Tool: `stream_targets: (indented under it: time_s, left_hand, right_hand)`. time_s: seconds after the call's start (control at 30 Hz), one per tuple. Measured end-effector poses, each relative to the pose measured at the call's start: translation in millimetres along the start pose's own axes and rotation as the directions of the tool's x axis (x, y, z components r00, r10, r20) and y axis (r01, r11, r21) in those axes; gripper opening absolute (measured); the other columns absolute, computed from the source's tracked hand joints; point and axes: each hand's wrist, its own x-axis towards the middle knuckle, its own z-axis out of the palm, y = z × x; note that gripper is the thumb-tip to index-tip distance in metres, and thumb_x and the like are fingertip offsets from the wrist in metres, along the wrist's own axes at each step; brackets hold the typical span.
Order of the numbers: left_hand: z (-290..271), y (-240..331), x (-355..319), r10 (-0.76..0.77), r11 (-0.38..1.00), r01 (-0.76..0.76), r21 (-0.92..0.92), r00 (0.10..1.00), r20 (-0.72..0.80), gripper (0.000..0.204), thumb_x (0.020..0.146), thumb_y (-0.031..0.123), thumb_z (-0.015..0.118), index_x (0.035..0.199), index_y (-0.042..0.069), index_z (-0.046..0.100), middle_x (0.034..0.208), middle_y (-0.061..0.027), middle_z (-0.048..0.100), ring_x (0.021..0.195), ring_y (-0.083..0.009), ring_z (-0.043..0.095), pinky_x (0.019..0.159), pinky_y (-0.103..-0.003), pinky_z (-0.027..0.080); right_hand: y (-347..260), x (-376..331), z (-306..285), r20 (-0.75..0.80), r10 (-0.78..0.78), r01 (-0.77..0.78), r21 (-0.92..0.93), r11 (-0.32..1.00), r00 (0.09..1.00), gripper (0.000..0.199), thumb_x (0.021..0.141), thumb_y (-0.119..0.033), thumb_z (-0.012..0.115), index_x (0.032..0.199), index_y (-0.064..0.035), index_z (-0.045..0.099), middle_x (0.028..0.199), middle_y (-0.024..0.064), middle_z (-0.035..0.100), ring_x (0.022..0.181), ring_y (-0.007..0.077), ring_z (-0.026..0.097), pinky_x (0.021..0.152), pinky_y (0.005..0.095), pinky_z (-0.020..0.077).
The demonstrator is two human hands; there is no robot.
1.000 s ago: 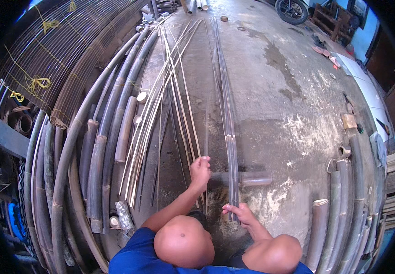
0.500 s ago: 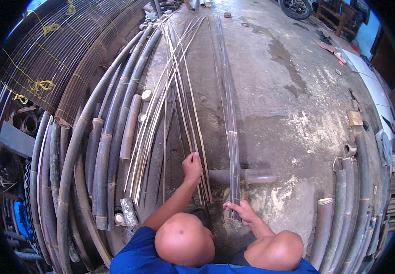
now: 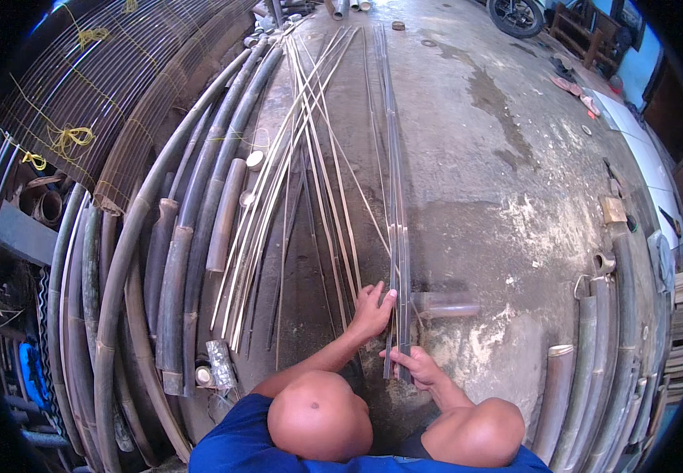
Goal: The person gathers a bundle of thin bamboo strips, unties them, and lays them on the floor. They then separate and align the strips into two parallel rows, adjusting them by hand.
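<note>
My right hand [image 3: 417, 365] grips the lower end of a bundle of long, thin dark bamboo strips [image 3: 396, 197], its thumb lying across them. The bundle stretches away from me along the floor. Just to its left is my left hand [image 3: 371, 312], fingers apart and thumb against the side of the strips, above my right hand. A pale strip [image 3: 360, 193] slants from the loose pile toward the bundle and passes behind it. More loose bamboo strips [image 3: 266, 221], pale and dark, fan out to the left. Beneath the bundle a short bamboo length [image 3: 448, 306] lies crosswise.
Thick bamboo poles [image 3: 174, 307] line the left side, with a rolled slatted blind [image 3: 81, 102] beyond. Several more bamboo poles [image 3: 594, 370] lie at the right. A wrapped silvery object [image 3: 220, 363] rests near my left elbow. A motorcycle wheel [image 3: 516, 16] stands far off.
My left hand has moved right, from the loose strips to the bundle, and its pinch has loosened. A pale strip now slants across to the bundle. My right hand has stayed nearly still.
</note>
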Motion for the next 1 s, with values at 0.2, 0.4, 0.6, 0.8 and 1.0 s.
stream_targets:
  time_s: [0.2, 0.4, 0.6, 0.8, 1.0]
  left_hand:
    - [-28, 24, -2, -0.311, 0.538, 0.496, -0.682, 0.868, 0.387, 0.024, 0.106, 0.025, 0.051, 0.111, 0.002, 0.059, 0.1, -0.0061, 0.065, 0.08, -0.0165, 0.065, 0.069, -0.031, 0.057]
    - [-84, 16, 25, -0.399, 0.621, 0.265, -0.737, 0.917, -0.006, 0.021, 0.102, 0.026, 0.058, 0.095, 0.007, 0.066, 0.078, -0.0006, 0.061, 0.071, -0.0099, 0.058, 0.058, -0.026, 0.047]
    - [-209, -101, 76, -0.025, 0.999, 0.039, 0.026, 0.917, -0.398, 0.035, 0.1, 0.031, 0.056, 0.098, 0.0, 0.071, 0.073, -0.0154, 0.066, 0.069, -0.0265, 0.064, 0.065, -0.041, 0.05]
    - [-267, -151, 65, -0.121, 0.813, 0.391, 0.431, 0.838, -0.532, 0.039, 0.1, 0.034, 0.049, 0.096, 0.001, 0.069, 0.095, -0.0252, 0.069, 0.091, -0.0441, 0.067, 0.079, -0.052, 0.051]
    - [-268, -202, 71, 0.212, 0.654, 0.356, 0.668, 0.761, -0.613, 0.028, 0.097, 0.024, 0.055, 0.104, 0.002, 0.07, 0.11, -0.023, 0.066, 0.104, -0.0427, 0.062, 0.09, -0.052, 0.05]
  right_hand:
    - [-5, -2, 13, -0.03, -0.01, 0.009, -0.016, 1.0, 0.999, 0.037, 0.099, -0.035, 0.066, 0.119, -0.0041, 0.069, 0.085, -0.0016, 0.065, 0.07, 0.0057, 0.059, 0.064, 0.0236, 0.0503]
    - [1, -7, -8, -0.08, -0.024, 0.021, -0.032, 0.999, 0.996, 0.032, 0.1, -0.033, 0.066, 0.111, -0.0039, 0.071, 0.084, -0.0033, 0.062, 0.071, 0.0042, 0.058, 0.061, 0.0221, 0.0486]
    - [-5, -7, 0, -0.079, -0.053, 0.051, -0.027, 0.998, 0.995, 0.031, 0.1, -0.032, 0.066, 0.11, -0.0033, 0.072, 0.082, -0.0038, 0.062, 0.07, 0.0041, 0.057, 0.061, 0.0223, 0.0479]
    - [-6, -11, -8, -0.114, -0.078, 0.07, -0.074, 0.995, 0.99, 0.033, 0.099, -0.034, 0.067, 0.113, -0.0034, 0.072, 0.082, -0.0045, 0.061, 0.07, 0.0041, 0.055, 0.062, 0.0228, 0.0467]
    - [-10, -13, -12, -0.095, -0.019, 0.009, -0.1, 0.995, 0.995, 0.034, 0.1, -0.035, 0.066, 0.112, -0.0043, 0.074, 0.081, -0.0063, 0.058, 0.069, 0.0037, 0.053, 0.062, 0.0217, 0.0454]
